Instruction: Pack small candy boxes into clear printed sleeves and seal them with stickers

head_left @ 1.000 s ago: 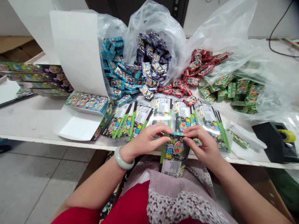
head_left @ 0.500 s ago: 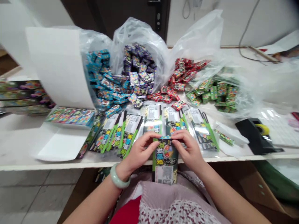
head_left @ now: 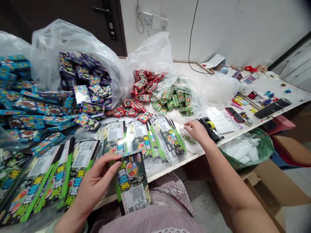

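Observation:
My left hand [head_left: 97, 181] pinches the upper left edge of a black and green printed candy packet [head_left: 133, 184], which hangs in front of my lap. A blue edge shows along the packet's top. My right hand [head_left: 196, 131] reaches out over the table beside the black tape dispenser [head_left: 211, 129] with its yellow roll. Its fingers look slightly apart, and nothing shows between them. Just below that hand, a small green candy box [head_left: 189, 138] lies on white paper. Several more printed packets [head_left: 170, 139] lie in overlapping rows along the table's front edge.
Small candy boxes are heaped in blue [head_left: 26, 121], purple [head_left: 85, 71], red [head_left: 145, 84] and green [head_left: 179, 98] piles, partly inside clear plastic bags [head_left: 70, 32]. To the right lie a phone [head_left: 234, 115] and a black bottle [head_left: 273, 108]. A green bin [head_left: 263, 149] and cardboard box [head_left: 267, 184] stand below.
My right hand has let go of the packet and moved right to beside the tape dispenser. My left hand keeps hold of the packet. The view has turned right.

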`<action>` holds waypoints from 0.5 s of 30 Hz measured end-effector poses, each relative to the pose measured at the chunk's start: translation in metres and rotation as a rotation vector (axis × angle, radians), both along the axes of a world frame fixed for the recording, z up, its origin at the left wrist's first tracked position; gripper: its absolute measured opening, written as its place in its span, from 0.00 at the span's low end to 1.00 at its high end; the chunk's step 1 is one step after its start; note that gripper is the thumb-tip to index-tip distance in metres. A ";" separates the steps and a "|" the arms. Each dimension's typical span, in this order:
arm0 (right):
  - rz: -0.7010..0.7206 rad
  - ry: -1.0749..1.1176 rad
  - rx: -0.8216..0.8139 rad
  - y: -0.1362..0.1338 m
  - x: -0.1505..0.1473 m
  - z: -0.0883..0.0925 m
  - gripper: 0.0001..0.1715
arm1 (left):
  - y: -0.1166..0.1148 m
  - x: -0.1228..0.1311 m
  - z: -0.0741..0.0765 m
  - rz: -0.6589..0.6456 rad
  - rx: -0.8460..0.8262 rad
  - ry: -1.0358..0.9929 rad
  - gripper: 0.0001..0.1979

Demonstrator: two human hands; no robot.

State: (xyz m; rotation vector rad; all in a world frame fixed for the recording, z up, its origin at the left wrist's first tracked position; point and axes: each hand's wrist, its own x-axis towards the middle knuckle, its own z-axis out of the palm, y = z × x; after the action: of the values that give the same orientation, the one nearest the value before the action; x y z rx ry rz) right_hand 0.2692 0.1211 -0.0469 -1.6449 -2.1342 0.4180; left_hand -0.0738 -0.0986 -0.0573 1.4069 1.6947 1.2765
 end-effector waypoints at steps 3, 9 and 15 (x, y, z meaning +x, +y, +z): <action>-0.013 -0.097 -0.041 0.002 0.001 -0.015 0.05 | 0.002 0.003 0.002 0.009 -0.016 0.005 0.06; -0.068 -0.128 -0.072 -0.002 -0.003 -0.028 0.09 | 0.001 0.000 0.001 0.025 -0.007 0.026 0.06; -0.069 -0.008 -0.087 -0.004 -0.001 -0.036 0.06 | 0.002 0.002 0.001 0.026 -0.001 0.041 0.07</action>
State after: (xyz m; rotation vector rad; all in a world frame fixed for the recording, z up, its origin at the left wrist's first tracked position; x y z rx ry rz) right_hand 0.2684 0.1173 -0.0827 -1.7655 -2.0847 0.4905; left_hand -0.0716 -0.0965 -0.0564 1.4242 1.7465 1.2690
